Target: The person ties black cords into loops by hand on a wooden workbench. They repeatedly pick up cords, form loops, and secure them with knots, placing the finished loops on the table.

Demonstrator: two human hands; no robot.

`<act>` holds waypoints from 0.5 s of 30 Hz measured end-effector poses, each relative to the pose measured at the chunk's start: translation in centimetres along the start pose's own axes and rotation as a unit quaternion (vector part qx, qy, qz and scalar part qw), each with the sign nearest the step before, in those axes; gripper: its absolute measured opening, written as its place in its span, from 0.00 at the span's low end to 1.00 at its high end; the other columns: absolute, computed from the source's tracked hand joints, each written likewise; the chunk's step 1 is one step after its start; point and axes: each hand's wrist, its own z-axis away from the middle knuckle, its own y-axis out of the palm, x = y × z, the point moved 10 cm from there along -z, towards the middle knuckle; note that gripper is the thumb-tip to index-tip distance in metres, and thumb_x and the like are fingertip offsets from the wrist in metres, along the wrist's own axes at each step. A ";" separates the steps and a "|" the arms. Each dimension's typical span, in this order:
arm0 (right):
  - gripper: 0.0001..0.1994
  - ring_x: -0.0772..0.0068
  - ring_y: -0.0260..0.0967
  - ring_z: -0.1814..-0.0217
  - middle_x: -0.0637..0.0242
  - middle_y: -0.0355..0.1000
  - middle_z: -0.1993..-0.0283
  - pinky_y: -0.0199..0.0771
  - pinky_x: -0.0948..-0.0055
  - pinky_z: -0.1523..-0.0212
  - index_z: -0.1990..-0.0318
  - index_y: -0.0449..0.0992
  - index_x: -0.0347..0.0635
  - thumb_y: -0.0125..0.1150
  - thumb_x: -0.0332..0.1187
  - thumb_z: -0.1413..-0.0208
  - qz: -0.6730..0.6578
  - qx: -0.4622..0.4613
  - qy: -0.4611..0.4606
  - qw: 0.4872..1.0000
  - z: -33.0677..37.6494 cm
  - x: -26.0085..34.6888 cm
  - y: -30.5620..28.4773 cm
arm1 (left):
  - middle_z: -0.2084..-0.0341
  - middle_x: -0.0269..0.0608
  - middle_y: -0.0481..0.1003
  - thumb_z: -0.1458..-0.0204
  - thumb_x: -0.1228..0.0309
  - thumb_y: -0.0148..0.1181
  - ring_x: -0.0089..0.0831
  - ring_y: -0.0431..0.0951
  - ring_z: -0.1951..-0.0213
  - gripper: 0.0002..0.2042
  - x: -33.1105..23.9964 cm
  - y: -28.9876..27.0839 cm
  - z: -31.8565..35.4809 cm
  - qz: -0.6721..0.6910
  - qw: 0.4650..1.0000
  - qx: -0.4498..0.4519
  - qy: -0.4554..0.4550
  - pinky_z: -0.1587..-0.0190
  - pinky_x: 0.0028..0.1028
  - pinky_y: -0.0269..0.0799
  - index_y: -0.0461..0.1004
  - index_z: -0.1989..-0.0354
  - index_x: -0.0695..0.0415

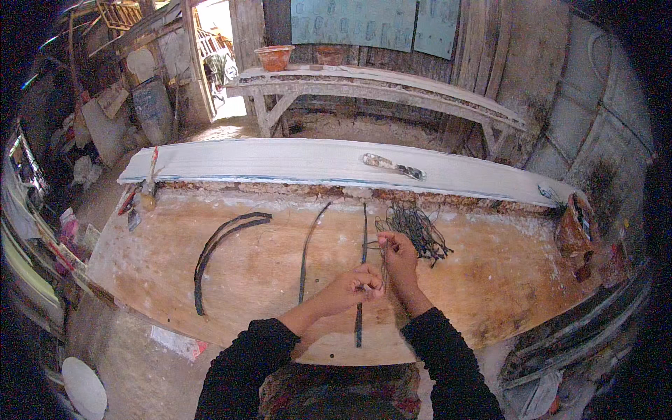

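My left hand [353, 288] and my right hand [400, 264] meet over the wooden board [259, 294], fingers pinched on a thin dark cord [384, 269] that runs between them. Beside my right hand lies a tangled bundle of dark cords [427, 234]. A straight black strip [359, 325] passes under my hands, lying lengthwise away from me. To its left is a slightly curved dark strip [304, 259]. Farther left, a black strip bent into an arc [206, 262] rests on the board. My fingers partly hide the cord's ends.
A long white plank [280, 161] spans the board's far edge, bearing a worn scraper-like tool [393, 166]. A reddish-brown container [575, 224] stands at the right end. Behind is a bench [392, 85] with an orange pot [274, 58]. A pale round disc [84, 388] lies lower left.
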 end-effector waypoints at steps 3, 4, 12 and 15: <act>0.04 0.72 0.61 0.69 0.64 0.64 0.72 0.63 0.75 0.68 0.71 0.71 0.39 0.56 0.27 0.55 0.052 -0.028 -0.047 0.997 -0.2 0.9 -0.4 | 0.69 0.32 0.63 0.57 0.71 0.59 0.22 0.64 0.64 0.06 -1.3 -0.8 0.1 -0.013 0.999 -0.022 0.030 0.62 0.21 0.61 0.69 0.75 0.59; 0.03 0.72 0.60 0.68 0.64 0.64 0.72 0.62 0.76 0.68 0.72 0.71 0.39 0.56 0.27 0.55 0.095 -0.042 -0.085 0.991 -0.2 1.6 -0.6 | 0.69 0.32 0.63 0.58 0.71 0.60 0.22 0.64 0.64 0.07 -1.8 -1.3 0.1 -0.030 0.998 -0.034 0.047 0.63 0.21 0.62 0.69 0.76 0.59; 0.04 0.75 0.58 0.66 0.69 0.60 0.67 0.59 0.79 0.65 0.74 0.70 0.39 0.57 0.29 0.55 0.005 -0.050 -0.064 0.997 -0.1 0.3 -1.2 | 0.74 0.36 0.67 0.63 0.75 0.63 0.22 0.68 0.74 0.05 -0.5 -12.0 2.0 -0.232 0.908 -0.350 0.005 0.73 0.20 0.64 0.72 0.81 0.61; 0.04 0.76 0.59 0.63 0.69 0.60 0.64 0.59 0.79 0.64 0.74 0.71 0.38 0.58 0.28 0.56 -0.077 0.079 -0.023 0.994 0.8 -0.8 1.9 | 0.77 0.37 0.69 0.64 0.75 0.63 0.23 0.69 0.75 0.05 0.3 -14.4 3.2 -0.215 0.874 -0.432 -0.046 0.74 0.20 0.65 0.72 0.80 0.61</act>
